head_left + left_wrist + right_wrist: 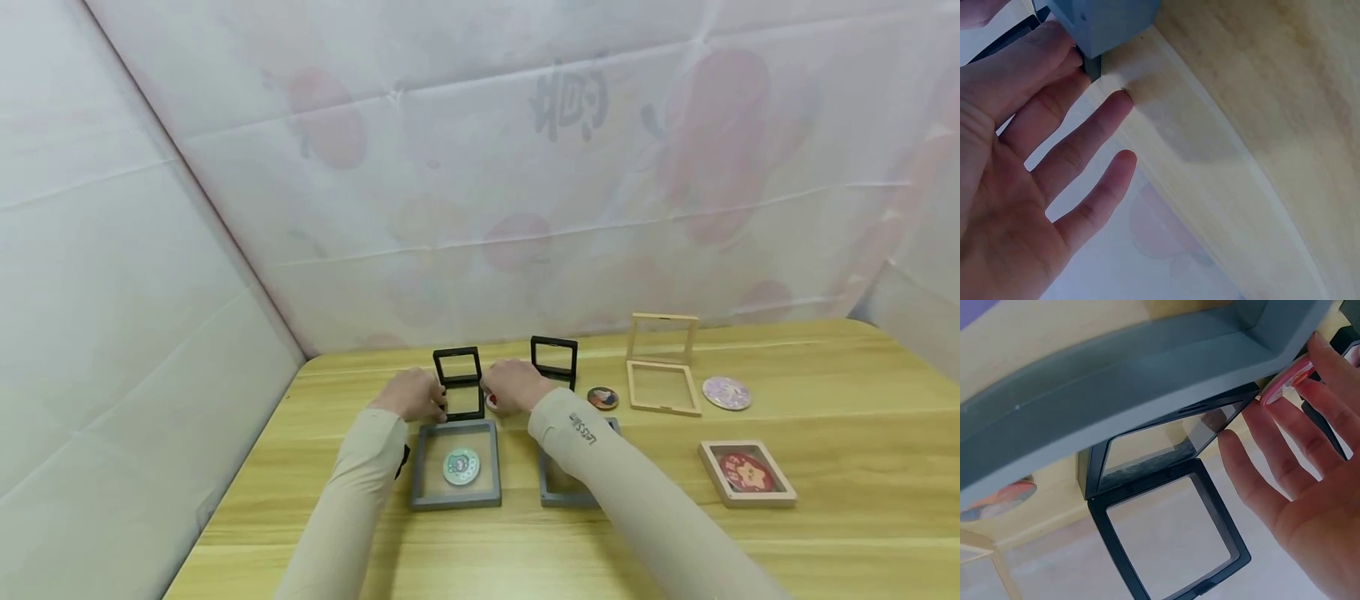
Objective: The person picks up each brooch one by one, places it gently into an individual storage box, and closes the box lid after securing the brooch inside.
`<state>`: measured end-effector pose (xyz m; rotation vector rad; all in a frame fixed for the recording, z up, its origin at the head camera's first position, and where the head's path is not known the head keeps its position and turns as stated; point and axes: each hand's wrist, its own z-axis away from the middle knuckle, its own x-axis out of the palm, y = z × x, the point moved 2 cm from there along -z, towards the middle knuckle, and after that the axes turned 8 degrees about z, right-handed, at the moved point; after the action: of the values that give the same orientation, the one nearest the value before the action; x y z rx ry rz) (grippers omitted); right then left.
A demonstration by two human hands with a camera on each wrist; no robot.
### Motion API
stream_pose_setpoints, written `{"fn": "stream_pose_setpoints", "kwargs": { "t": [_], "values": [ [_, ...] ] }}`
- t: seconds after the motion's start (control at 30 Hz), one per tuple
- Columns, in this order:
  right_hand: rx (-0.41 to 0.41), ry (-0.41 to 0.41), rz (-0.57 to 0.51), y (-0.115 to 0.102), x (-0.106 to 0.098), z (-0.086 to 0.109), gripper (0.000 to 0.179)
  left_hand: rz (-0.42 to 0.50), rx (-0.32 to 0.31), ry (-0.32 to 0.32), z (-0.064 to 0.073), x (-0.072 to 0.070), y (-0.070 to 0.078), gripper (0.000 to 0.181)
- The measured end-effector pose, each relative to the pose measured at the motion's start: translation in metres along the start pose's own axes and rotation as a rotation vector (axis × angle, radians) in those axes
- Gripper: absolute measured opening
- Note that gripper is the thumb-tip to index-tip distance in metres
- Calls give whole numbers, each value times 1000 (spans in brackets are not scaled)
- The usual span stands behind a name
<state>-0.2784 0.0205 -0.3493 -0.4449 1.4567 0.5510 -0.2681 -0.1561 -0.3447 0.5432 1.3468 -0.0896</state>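
Note:
On the left, a small black display frame point(464, 415) lies open, its lid standing up. My left hand point(412, 394) is at its left side; thumb and forefinger pinch the black edge in the left wrist view, while the other fingers point(1088, 134) are spread. My right hand point(516, 386) pinches a round red-and-white badge point(1285, 380) by its rim, just right of that frame. A second open black frame point(555, 341) stands beyond the right hand. Nearest me is a grey frame point(455, 503) with a green round badge point(461, 467) inside.
Another grey frame point(567, 500) lies partly under my right forearm. Farther right are a dark round badge point(602, 398), an open wooden-coloured frame point(665, 409), a purple badge point(726, 393) and a beige frame point(761, 500) holding a red star badge. A fabric wall point(480, 183) rises behind the table.

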Motion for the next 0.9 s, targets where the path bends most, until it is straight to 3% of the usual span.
{"fn": "stream_pose_setpoints", "kwargs": {
  "t": [0.17,0.4,0.7,0.9],
  "values": [
    [-33,3,-6,-1,0,2,18,16,-30,-7,0,0,-1,21],
    [-51,39,77,2,0,3,10,7,-47,-7,3,1,0,23],
    [-56,93,-25,1,-4,2,18,-10,-80,-10,0,1,3,10],
    [-75,117,-55,-1,-6,0,20,-9,-87,-9,-3,1,4,10]
  ]
}}
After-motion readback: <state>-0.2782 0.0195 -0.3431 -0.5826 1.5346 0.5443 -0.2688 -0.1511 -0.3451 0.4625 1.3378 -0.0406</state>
